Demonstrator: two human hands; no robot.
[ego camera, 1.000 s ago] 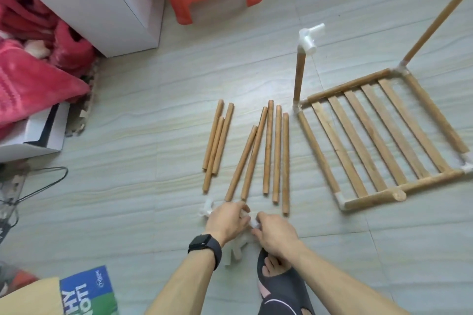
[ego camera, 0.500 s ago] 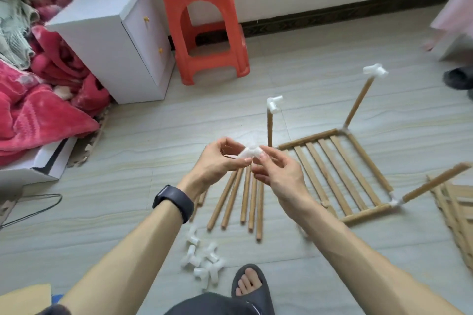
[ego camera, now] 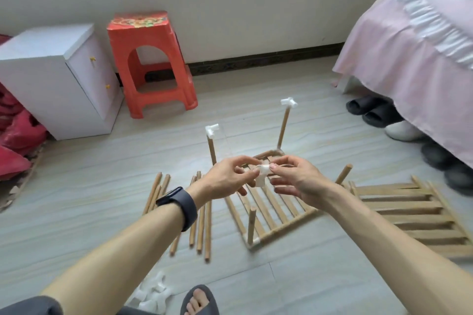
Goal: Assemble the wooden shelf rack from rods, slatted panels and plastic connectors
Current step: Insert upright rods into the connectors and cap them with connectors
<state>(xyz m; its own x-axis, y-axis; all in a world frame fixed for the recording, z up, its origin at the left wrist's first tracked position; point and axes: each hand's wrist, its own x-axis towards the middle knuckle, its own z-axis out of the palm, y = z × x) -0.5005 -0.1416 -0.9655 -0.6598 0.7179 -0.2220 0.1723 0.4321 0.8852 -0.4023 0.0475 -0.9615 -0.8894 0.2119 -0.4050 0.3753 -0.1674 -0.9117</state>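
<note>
Both my hands share one piece: left hand (ego camera: 227, 177) pinches a small white plastic connector (ego camera: 261, 174), right hand (ego camera: 299, 179) pinches its other end, raised over the slatted wooden base panel (ego camera: 279, 208), probably to orient it for the bare upright wooden rod (ego camera: 343, 176).

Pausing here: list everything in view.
held connector: one, white, pinched mid-air, centre
rack base: one slatted panel, wood, floor centre; four upright rods, far two capped white
loose rods: several, wood, floor left of base
spare panels: stack, wood, floor right
loose connectors: pile, white, floor, bottom edge
stool: one, red, by wall
cabinet: one, white, far left
bed cover: one, pink, right
shoes: several, dark and white, beneath it
left hand: pinches held connector; dark watch on wrist
right hand: pinches held connector
</note>
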